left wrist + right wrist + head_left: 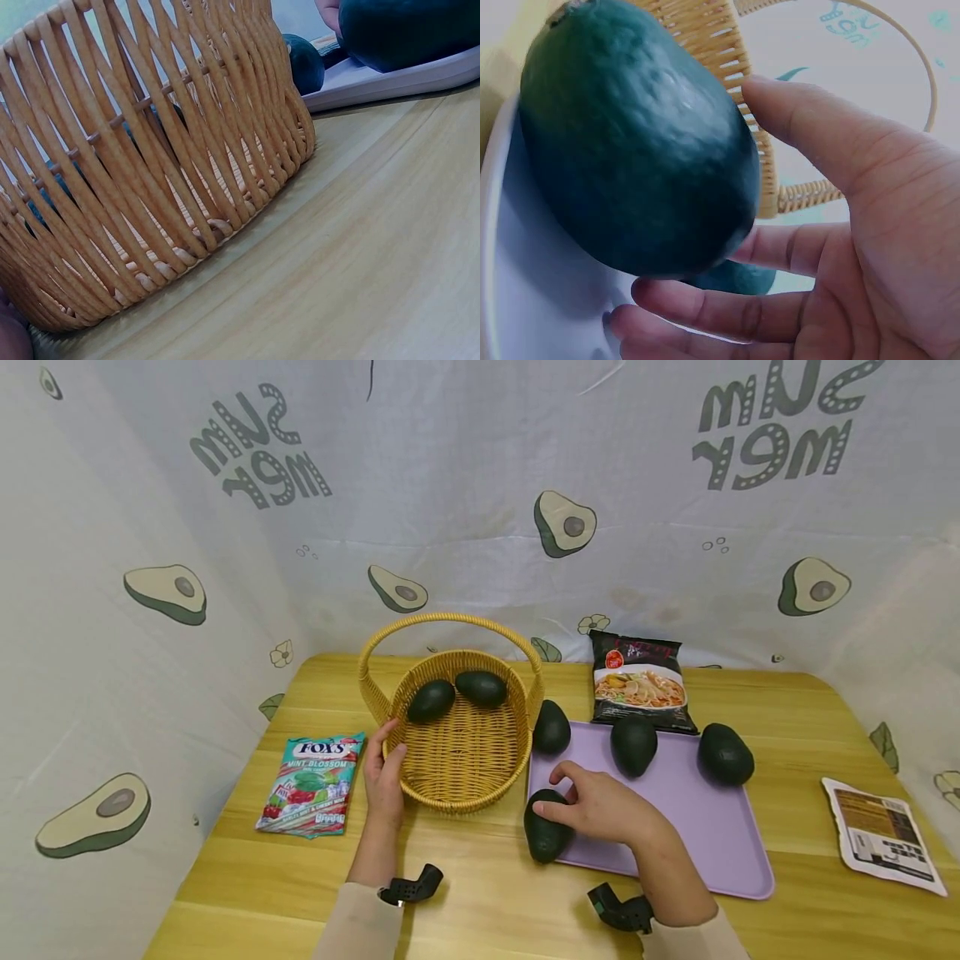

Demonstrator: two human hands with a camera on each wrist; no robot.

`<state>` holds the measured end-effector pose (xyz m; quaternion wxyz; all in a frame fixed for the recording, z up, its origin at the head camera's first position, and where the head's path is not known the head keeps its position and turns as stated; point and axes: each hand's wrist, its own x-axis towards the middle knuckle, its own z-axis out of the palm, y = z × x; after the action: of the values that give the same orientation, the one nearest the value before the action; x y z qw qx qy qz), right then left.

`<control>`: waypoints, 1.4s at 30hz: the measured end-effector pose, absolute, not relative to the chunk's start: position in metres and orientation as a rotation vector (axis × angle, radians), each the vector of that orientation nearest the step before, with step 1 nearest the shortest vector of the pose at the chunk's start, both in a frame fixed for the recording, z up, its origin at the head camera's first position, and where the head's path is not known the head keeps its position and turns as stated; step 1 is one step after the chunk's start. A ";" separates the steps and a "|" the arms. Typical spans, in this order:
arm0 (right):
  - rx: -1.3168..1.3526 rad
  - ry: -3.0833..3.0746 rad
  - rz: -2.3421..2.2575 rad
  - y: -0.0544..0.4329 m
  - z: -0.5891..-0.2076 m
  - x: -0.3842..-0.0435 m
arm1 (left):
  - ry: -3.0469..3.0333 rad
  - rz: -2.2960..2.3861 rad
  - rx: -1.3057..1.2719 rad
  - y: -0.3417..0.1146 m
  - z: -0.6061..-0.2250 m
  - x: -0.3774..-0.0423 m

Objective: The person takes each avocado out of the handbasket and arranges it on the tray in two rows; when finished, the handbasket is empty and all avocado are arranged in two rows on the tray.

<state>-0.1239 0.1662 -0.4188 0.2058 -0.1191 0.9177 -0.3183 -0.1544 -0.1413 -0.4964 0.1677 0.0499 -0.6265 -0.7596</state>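
Observation:
My left hand (384,781) holds the left rim of a yellow wicker basket (465,806), thumb over the edge. Inside the basket lie two dark green avocados, one at left (431,701) and one at the back (481,688). At the near left corner of a lilac tray (675,827), my right hand (603,806) is at another avocado (546,839), its thumb and fingers spread around it. The right wrist view shows this avocado (637,142) close up, with the fingers loosely bent beside it. More avocados rest at the tray's back left (551,727), back middle (633,747) and back right (725,755).
A Fox's candy bag (313,785) lies left of the basket. Behind the tray is a black noodle packet (637,681), and a white-edged packet (885,835) lies at far right. The basket's tall handle (450,617) arches upward. A printed curtain (465,527) hangs behind the wooden table (247,877).

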 end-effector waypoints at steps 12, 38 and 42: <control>-0.382 2.709 -0.950 0.162 -0.409 -0.128 | -1.796 -2.147 0.164 -0.141 -0.495 -0.155; -0.625 2.833 -0.858 0.089 -0.363 -0.175 | -1.749 -2.157 0.114 -0.141 -0.497 -0.157; -0.614 2.797 -0.827 0.075 -0.366 -0.190 | -1.748 -2.160 0.121 -0.141 -0.497 -0.157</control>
<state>-0.1895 0.0745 -0.3661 0.0804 -0.2052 0.9354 -0.2766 -0.1572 -0.1407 -0.4975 0.1791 0.0427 -0.6183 -0.7640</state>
